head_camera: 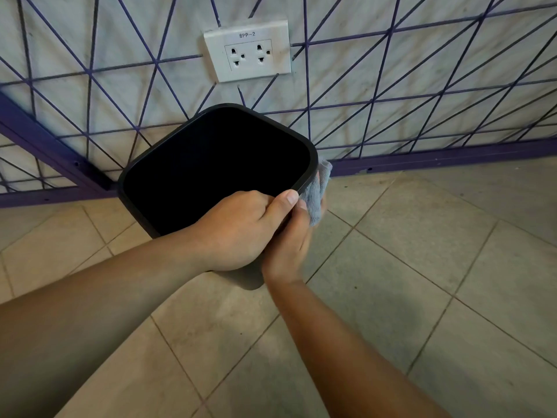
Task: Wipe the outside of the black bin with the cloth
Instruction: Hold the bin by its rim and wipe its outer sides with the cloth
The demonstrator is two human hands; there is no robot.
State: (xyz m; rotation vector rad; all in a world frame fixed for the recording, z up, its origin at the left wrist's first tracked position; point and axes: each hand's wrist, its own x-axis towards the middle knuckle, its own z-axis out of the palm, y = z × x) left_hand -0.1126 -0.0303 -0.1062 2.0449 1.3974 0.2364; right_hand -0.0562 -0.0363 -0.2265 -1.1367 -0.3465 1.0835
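Observation:
A black bin [217,116] with a rounded square mouth stands on the tiled floor close to the wall, its inside dark. My left hand [238,230] grips the bin's near rim, thumb on the rim's right part and fingers curled over the edge. Just below and to the right, my right hand [287,245] holds a grey-blue cloth [316,191] against the bin's outer right side. Most of that side wall is hidden behind my hands.
A white double wall socket [247,51] sits above the bin on a marbled wall [422,70] crossed by purple lines, with a purple skirting [437,161] at its foot. Beige floor tiles [422,267] spread to the right and front.

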